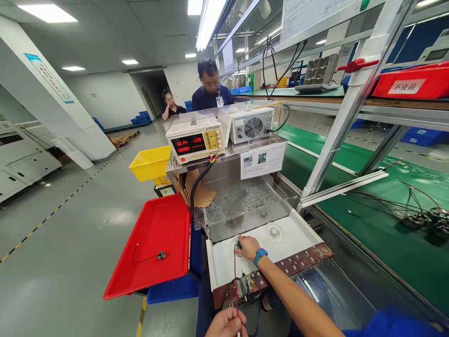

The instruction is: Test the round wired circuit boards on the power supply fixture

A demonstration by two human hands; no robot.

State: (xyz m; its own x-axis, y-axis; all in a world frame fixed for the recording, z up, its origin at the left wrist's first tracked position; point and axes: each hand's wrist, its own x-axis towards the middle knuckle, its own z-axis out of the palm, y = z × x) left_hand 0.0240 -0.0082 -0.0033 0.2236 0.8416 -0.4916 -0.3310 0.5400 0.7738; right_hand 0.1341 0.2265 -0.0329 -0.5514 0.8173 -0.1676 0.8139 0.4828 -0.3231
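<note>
My right hand [248,248], with a blue watch [260,256] on its wrist, is closed on a small round circuit board [238,244]. It holds the board over the left part of a white fixture tray [220,267]; my fingers hide most of it. A thin red wire [235,276] runs from the board down to my left hand [227,323], which pinches it near its lower end. Between my hands, a brown strip [298,263] with several metal studs edges the tray. A metal clamp-like part [242,286] with dark cables sits on its left end.
A red tray [161,224] at left holds another round board [161,255] with a wire. A power supply [196,140] with a lit display stands above the fixture's clear cover [245,201]. Boards with wires [419,219] lie on the green bench at right. Two people [210,91] are beyond.
</note>
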